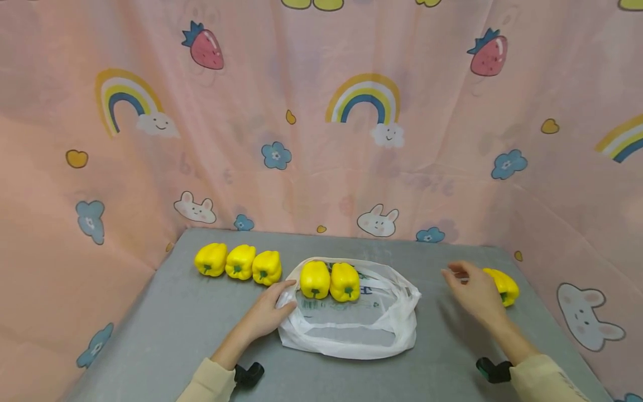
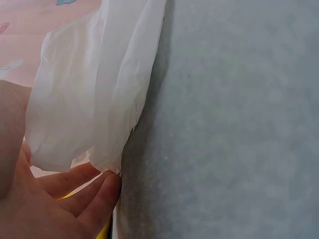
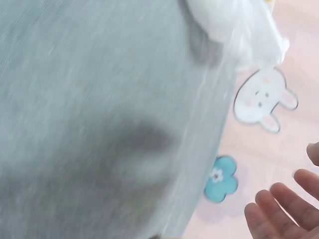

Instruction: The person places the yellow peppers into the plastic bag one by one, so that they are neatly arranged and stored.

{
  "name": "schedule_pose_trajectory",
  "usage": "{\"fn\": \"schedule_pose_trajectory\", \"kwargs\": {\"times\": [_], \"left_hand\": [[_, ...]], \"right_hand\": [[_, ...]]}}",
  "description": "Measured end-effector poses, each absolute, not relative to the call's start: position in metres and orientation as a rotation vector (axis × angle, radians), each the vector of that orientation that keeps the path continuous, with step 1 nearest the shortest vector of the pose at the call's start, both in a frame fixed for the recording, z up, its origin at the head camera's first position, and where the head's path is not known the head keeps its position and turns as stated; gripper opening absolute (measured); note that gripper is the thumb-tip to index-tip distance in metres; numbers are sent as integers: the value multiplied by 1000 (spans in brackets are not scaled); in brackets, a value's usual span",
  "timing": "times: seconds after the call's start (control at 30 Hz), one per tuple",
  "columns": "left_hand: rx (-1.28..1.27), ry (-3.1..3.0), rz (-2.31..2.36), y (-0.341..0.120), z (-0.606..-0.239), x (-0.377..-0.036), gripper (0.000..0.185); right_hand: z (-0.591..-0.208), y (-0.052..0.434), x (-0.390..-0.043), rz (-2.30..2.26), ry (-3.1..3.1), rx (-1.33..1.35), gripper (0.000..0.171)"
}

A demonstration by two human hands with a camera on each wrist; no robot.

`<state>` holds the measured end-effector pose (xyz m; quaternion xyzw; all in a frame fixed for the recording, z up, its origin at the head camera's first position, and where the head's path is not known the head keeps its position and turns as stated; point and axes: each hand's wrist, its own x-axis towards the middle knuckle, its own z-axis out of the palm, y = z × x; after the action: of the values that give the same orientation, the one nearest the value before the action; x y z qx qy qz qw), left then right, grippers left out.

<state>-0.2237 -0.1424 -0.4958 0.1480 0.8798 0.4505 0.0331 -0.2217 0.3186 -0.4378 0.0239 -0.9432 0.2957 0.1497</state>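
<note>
On the grey felt-like table [image 1: 176, 318], a thin, crinkly white plastic bag [image 1: 351, 329] lies open with two glossy, lumpy yellow peppers [image 1: 330, 281] inside. At the bag's left rim the left hand [image 1: 268, 312] pinches the film between curled fingers [image 2: 94, 204]. Well right of the bag, the right hand [image 1: 474, 290] hovers with fingers [image 3: 279, 216] loosely spread, holding nothing, just beside another pepper [image 1: 504, 286].

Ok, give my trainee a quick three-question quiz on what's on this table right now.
1. Count: how many yellow peppers lie in the row outside the white plastic bag, on its left side?
2. True or false: the left hand grips the bag's edge.
3. Pick one: the lone pepper lies beside the right hand (a) inside the bag, (b) on the grey table, (c) against the curtain.

Key:
1. Three; two more sit in the bag.
2. True; the fingers pinch the plastic.
3. b; that hand is open, holding nothing.
</note>
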Motion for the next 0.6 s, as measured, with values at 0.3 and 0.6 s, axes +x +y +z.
{"fn": "schedule_pose_trajectory", "kwargs": {"times": [0.3, 0.6], "left_hand": [[447, 2712, 1378, -142, -498, -224, 53], [441, 2711, 1381, -142, -496, -224, 53]], "right_hand": [[-442, 352, -220, 798, -2627, 43, 43], [-440, 377, -221, 803, -2606, -65, 46]]}}
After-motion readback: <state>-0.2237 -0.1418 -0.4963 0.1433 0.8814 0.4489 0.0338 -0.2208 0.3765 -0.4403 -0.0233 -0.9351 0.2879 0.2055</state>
